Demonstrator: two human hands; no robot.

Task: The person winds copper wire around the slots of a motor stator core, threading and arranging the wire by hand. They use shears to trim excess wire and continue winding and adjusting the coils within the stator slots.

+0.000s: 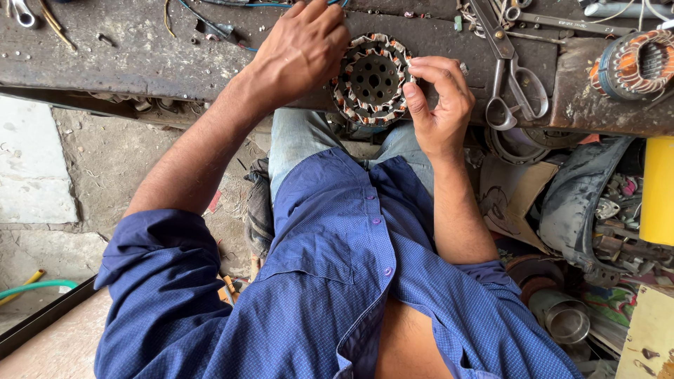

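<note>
stator (372, 81) — scissors (511, 77) just beside

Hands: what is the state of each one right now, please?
Left hand: fingers curled over the round stator, gripping its left edge.
Right hand: fingers pinching the stator's right rim.

Dark, worn, grimy work surface (140, 56) across the top, cracked grey concrete floor (105, 161) beneath, pale stone slab (31, 168) at left, daylight, cluttered metal scrap heap (597, 231) at right
</note>
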